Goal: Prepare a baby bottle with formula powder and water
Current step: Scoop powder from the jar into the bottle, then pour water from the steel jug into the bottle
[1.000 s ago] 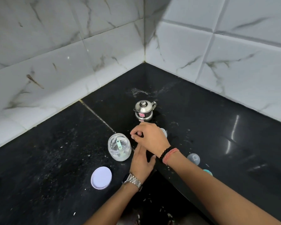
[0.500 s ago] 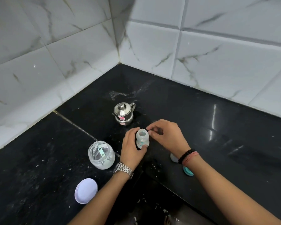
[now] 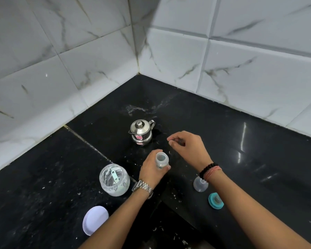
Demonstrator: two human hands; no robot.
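Gripping the open baby bottle [image 3: 161,160], left hand [image 3: 152,170]; right hand [image 3: 188,146] fingers loosely curled, empty.

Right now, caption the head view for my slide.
Left hand steadies open baby bottle; right hand hovers near steel pot.

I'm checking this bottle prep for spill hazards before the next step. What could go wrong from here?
1. The open baby bottle is steadied only by the left hand; a nudge from the right hand above it could tip it.
2. The formula jar stands uncapped beside the left wrist, its white lid off, so an arm sweep might knock it.
3. The clear nipple and teal ring lie on the speckled black counter and may pick up dirt.
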